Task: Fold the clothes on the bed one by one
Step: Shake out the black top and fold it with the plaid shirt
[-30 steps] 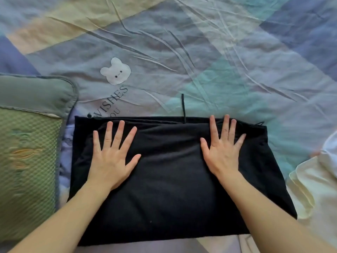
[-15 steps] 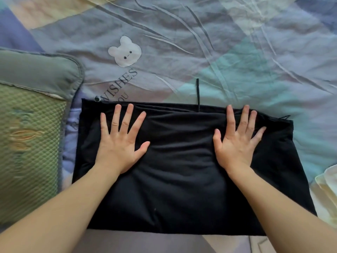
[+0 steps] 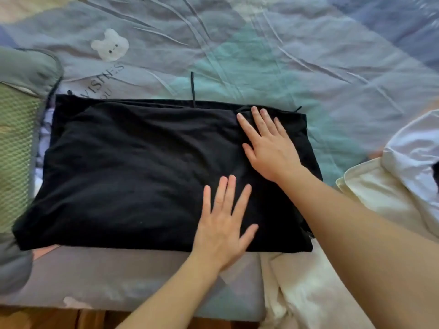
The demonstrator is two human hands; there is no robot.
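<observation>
1. Ten straight fingers are laid flat on the black garment (image 3: 133,176); nothing is gripped or pinched by either hand.
2. The right hand (image 3: 268,148) is pressed palm down on the garment's far right part, its fingertips (image 3: 254,110) placed just short of the far edge.
3. The left hand (image 3: 221,229) is spread palm down on the garment's near edge, right of centre, with its wrist over the bedsheet (image 3: 261,55).
4. The garment is seen folded into a wide rectangle, lying flat on the patterned sheet near the bed's front edge.
5. A thin black drawstring (image 3: 193,89) is seen sticking out past the far edge onto the sheet.
6. A green pillow (image 3: 19,129) is found touching the garment's left side.
7. Pale clothes (image 3: 392,191) are heaped at the right, just beside the garment.
</observation>
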